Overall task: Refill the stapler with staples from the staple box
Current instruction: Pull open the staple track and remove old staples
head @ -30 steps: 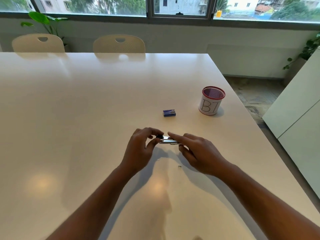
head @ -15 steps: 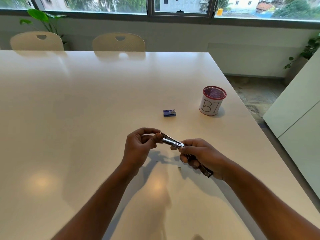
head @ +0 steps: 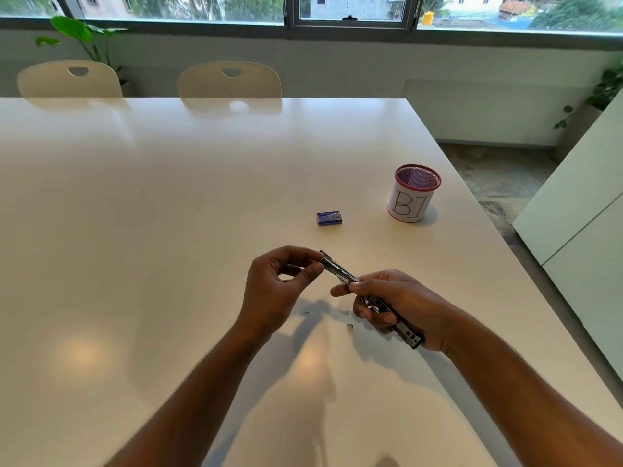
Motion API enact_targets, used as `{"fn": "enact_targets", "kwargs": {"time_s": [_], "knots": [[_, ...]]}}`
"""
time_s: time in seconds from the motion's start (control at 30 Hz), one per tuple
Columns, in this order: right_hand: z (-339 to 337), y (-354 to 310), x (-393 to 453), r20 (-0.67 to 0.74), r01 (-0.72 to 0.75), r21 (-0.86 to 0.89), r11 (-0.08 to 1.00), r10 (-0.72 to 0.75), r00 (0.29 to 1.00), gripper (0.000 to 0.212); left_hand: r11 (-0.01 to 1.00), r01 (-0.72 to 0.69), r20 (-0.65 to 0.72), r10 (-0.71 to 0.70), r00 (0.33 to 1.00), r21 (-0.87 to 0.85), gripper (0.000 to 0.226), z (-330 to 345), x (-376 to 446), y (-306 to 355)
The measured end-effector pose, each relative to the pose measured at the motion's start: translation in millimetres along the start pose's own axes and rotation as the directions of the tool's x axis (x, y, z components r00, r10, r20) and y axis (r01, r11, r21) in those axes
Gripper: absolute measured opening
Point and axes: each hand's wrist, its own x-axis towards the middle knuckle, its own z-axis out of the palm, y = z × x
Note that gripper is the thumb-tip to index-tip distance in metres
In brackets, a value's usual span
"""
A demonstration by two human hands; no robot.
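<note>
A slim metal stapler [head: 337, 269] is held above the white table [head: 168, 230], swung open in a long line from upper left to lower right. My right hand [head: 394, 303] grips its middle, with the black-tipped lower end sticking out past my palm. My left hand [head: 279, 284] pinches the upper tip between thumb and forefinger. The small blue staple box [head: 329, 218] lies closed on the table beyond my hands. Two tiny loose staple pieces [head: 349, 327] lie on the table under my hands.
A mesh pen cup [head: 413, 193] with a red rim and a white paper label stands to the right of the box, near the table's right edge. Two cream chairs [head: 229, 80] stand at the far side. A white cabinet [head: 580, 210] is on the right.
The stapler was lifted off the table and swung open into a long line. My right hand shifted down along it; a second small staple piece now lies on the table.
</note>
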Motion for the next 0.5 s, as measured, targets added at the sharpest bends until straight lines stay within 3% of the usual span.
{"fn": "enact_targets", "kwargs": {"time_s": [0.13, 0.33, 0.5], "knots": [[2.1, -0.8, -2.6, 0.010, 0.006, -0.001, 1.000, -0.006, 1.000, 0.036, 0.996, -0.027, -0.043, 0.030, 0.999, 0.081, 0.021, 3.3, -1.7, -0.7], [4.2, 0.8, 2.7, -0.126, 0.015, -0.024, 1.000, -0.018, 0.992, 0.035, 0.993, -0.048, -0.094, 0.058, 0.994, 0.110, 0.014, 9.0, -4.6, -1.6], [2.5, 1.0, 4.7, -0.130, -0.003, -0.029, 1.000, -0.001, 0.992, 0.035, 0.991, -0.051, -0.068, 0.060, 0.996, 0.127, 0.015, 7.2, -3.5, 2.6]]}}
